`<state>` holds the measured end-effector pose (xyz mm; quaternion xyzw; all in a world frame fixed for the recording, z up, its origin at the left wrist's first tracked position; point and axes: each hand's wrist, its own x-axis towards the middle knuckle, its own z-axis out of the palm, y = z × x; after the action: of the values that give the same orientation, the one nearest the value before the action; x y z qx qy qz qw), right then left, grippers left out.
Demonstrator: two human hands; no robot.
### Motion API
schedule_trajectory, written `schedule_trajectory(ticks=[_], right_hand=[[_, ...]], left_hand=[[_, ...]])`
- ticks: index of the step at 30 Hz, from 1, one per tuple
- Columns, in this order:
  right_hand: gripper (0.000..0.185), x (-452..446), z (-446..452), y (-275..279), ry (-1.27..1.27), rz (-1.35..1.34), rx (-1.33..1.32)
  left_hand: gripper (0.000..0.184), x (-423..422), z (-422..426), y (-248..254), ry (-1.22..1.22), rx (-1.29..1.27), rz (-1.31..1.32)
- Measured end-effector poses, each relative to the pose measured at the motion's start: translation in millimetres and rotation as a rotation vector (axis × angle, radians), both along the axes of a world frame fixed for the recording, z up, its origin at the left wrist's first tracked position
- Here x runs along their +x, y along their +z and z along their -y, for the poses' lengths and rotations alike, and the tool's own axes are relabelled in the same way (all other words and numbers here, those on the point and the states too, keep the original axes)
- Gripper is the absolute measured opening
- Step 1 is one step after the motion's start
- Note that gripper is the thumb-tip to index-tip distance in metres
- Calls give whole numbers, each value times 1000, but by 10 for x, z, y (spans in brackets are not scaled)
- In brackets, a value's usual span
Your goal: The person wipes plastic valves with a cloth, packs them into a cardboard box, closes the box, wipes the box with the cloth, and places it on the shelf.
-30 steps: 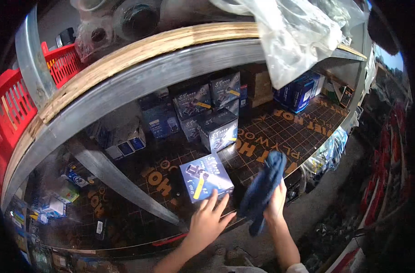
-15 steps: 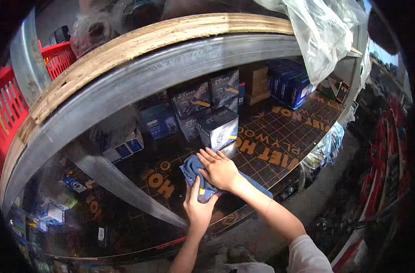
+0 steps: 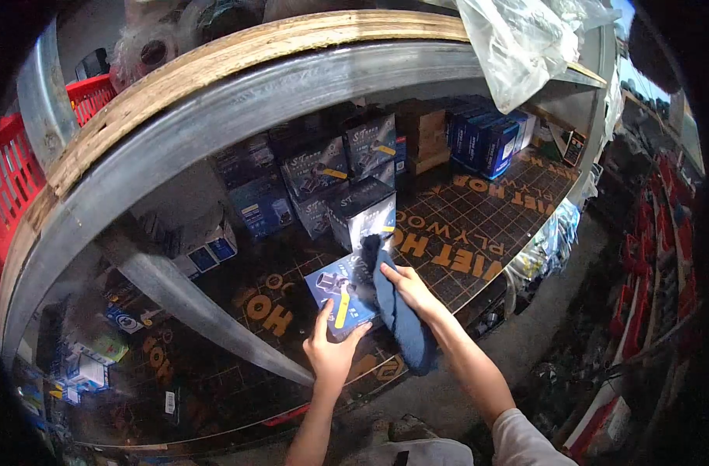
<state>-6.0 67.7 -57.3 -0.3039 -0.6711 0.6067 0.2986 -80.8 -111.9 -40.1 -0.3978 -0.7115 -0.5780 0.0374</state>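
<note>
My left hand (image 3: 332, 347) grips the near end of a blue cardboard box (image 3: 329, 307) printed with a valve with a yellow handle. My right hand (image 3: 409, 289) is closed round a dark blue cloth (image 3: 398, 322), which hangs down along the box's right side. The cloth's upper end lies against the box's far right corner. Just behind stands another dark box (image 3: 360, 216) with similar print, on the brown plywood shelf (image 3: 440, 252). Some of the cloth is hidden under my right fingers.
Stacked valve boxes (image 3: 315, 175) and dark blue boxes (image 3: 482, 147) stand deeper on the shelf. A metal beam (image 3: 292, 81) with a plywood edge (image 3: 238, 46) crosses overhead. A diagonal metal bar (image 3: 214, 311) runs at left. Clear plastic sheeting (image 3: 517, 58) hangs at upper right.
My right hand has moved right off the box's top with the cloth, uncovering the printed face. The cloth now hangs at the side. My left hand still holds the box.
</note>
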Motion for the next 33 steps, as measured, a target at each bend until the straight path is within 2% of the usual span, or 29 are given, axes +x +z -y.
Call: schedule_trajectory(ticks=[2,3,4,5,6,7,8,9,10,12,16,17,18,20,21,22,24,25,30,33], right_hand=[[41,40,-93,-101,79,-5,-206],[35,55,-244,-291,200,-69,-165],[31,40,-231,-292,157,-131,28],[31,83,-192,-308,49,-91,181],[32,143,-28,-84,-61,-51,331],[32,145,-37,-162,-235,-92,543],[33,148,-45,-233,-412,-134,754],[33,240,63,-71,-383,-66,643],[33,262,60,-77,-383,-67,643],[34,349,57,-125,-176,28,461],[34,436,169,-210,4,-107,374],[41,470,173,-255,85,-165,247],[41,499,189,-251,75,-163,245],[50,552,241,-210,178,-493,-157],[58,645,310,-4,180,-418,-247],[58,705,353,113,171,-419,-246],[55,773,409,236,150,-467,-407],[55,759,331,83,182,-583,-394],[46,819,334,87,87,-503,-455],[38,809,380,250,-7,-492,-149]], left_hand=[[60,12,-3,-79,29,45,-52],[59,42,29,-43,-19,29,3],[59,55,41,-20,-17,30,0],[58,65,51,-1,40,-4,-168],[57,78,68,23,97,-41,-336],[61,63,116,78,35,-179,-372],[61,91,130,153,35,-178,-380],[65,160,116,372,65,-305,-470],[68,185,74,524,94,-433,-559],[70,107,-76,604,-67,-595,-306],[69,92,-376,460,-15,-509,-227],[69,141,-408,445,38,-495,-210],[67,182,-409,385,26,-470,-250],[67,269,-366,268,-3,-394,-395],[75,317,-344,236,-7,-411,-442],[75,353,-320,230,-16,-410,-444],[82,411,-264,239,-26,-513,-523],[86,441,-246,232,-46,-542,-507],[80,598,-262,240,-58,-454,-428],[75,634,-330,216,-20,-156,-249]])
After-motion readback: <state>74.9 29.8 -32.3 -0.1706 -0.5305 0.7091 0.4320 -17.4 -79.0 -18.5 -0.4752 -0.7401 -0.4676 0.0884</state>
